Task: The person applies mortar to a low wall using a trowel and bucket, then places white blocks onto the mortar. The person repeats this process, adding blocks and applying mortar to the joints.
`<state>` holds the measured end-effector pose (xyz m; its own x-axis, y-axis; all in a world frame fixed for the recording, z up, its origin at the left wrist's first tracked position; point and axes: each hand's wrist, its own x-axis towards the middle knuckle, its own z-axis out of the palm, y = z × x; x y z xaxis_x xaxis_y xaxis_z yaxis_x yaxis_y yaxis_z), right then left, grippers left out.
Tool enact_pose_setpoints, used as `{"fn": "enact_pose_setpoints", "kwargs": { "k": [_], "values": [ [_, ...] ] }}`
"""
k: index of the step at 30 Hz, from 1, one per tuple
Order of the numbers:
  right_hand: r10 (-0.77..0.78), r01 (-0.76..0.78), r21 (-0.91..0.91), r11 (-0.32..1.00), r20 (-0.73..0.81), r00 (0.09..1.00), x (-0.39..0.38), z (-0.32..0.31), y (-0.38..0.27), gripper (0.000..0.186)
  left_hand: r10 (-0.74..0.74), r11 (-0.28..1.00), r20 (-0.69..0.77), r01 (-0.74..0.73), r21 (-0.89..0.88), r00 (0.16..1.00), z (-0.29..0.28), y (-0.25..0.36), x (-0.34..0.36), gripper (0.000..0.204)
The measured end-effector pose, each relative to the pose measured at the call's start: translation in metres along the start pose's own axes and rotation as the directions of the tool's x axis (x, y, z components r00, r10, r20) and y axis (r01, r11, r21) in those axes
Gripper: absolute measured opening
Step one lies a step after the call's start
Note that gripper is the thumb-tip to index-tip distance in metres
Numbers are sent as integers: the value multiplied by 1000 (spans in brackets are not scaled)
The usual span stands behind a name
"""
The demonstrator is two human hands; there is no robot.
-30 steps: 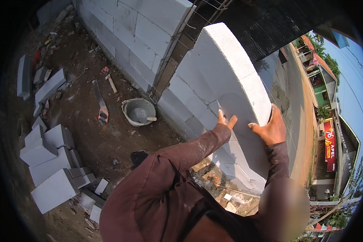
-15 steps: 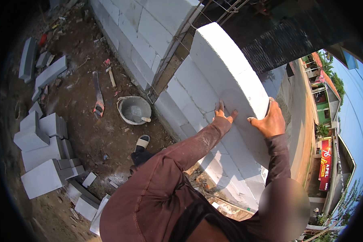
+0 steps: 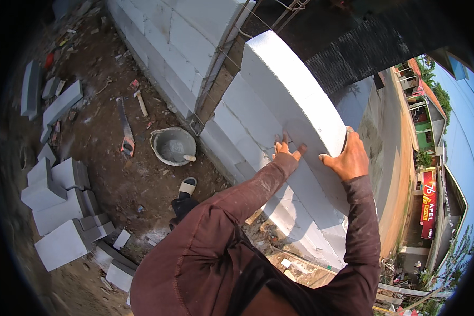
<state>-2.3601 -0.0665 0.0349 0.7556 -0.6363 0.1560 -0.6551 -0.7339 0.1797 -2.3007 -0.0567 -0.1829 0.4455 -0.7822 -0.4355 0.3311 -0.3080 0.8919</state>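
A long white lightweight concrete block (image 3: 300,89) stands on edge along the top of a low wall (image 3: 247,118) of similar blocks. My right hand (image 3: 348,156) grips the block's near end, its fingers over the upper edge and its thumb on the side face. Lower on that side, my left hand (image 3: 287,151) has its fingers spread against the blocks, close to the joint below the upright one. Past the block's far end, thin metal rods (image 3: 221,66) fill a gap before a taller white block wall (image 3: 179,39).
On the dirt to the left are a mortar bucket (image 3: 174,146) with a handled tool, a handsaw (image 3: 125,129) and a hammer (image 3: 140,102). Stacked blocks (image 3: 63,203) lie at lower left. A road (image 3: 392,158) runs beyond the wall.
The whole view has shifted slightly. Both hands keep their places on the blocks, and the upright block shows no clear movement against the wall.
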Motion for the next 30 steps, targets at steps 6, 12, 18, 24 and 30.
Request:
{"fn": "enact_pose_setpoints", "kwargs": {
  "k": [6, 12, 18, 24, 30],
  "values": [
    [59, -60, 17, 998, 73, 996, 2, -2, -5, 86, -18, 999, 14, 18, -48, 1000, -1, 0, 3, 93],
    [-67, 59, -87, 994, -86, 994, -8, 8, -4, 88, 84, 989, -4, -83, 122, 996, -4, -5, 3, 91],
    [-27, 8, -170, 985, -109, 994, 5, 2, 4, 91, -1, 999, -30, 2, 41, 1000, -9, 13, -14, 90],
    [79, -77, -112, 991, 15, 997, 41, 13, 47, 92, 29, 996, -11, -28, 79, 1000, -30, 34, -23, 85],
    [61, -61, -3, 998, -41, 997, 26, 20, 41, 79, 399, 914, -301, -401, 59, 866, -138, 29, 34, 82]
  ]
}}
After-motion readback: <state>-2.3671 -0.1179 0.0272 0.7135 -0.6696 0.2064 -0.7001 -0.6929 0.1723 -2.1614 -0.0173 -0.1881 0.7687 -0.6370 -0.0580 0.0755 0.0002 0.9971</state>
